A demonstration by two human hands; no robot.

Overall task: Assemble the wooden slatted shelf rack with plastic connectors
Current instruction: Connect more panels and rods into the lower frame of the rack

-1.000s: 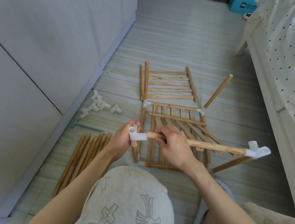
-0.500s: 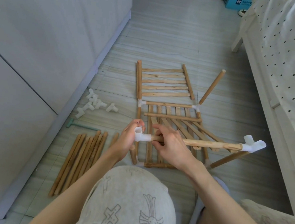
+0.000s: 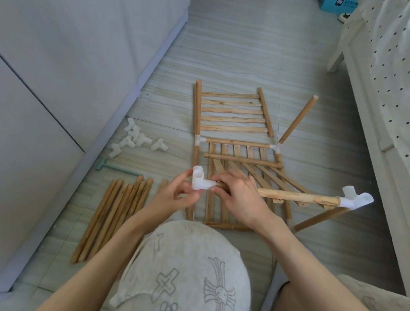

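Hands meet mid-frame: left hand [image 3: 178, 195] pinches connector [image 3: 200, 182]; right hand [image 3: 241, 197] grips dowel [image 3: 299, 196] beside it.

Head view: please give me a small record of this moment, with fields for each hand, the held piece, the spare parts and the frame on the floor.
left hand: pinches the white connector
right hand: grips the wooden rod near that connector
rod's far end: carries a second connector
spare connectors: small pile on the floor, left of the frame
spare rods: bundle on the floor, left
slatted frame: lies flat on the floor, partly joined
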